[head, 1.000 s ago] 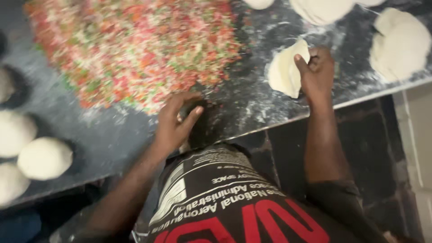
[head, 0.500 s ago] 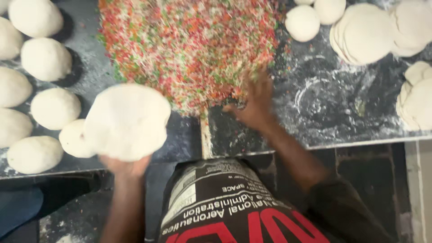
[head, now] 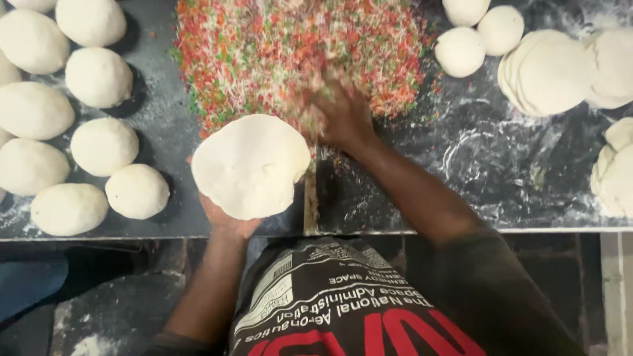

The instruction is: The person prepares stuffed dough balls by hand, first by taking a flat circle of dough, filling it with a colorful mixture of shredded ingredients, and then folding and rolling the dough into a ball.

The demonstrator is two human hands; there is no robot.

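White dough disc [head: 251, 165] hides left hand [head: 227, 221] fingers; right hand [head: 343, 118] blurs, grip unclear, in filling [head: 297, 46].

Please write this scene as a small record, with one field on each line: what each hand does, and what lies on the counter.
left hand: holds a flat dough round on the open palm
right hand: in the colourful shredded filling, blurred
left of counter: dough balls
right of counter: stack of flat rounds, more dough balls
counter: dark, dusted with flour
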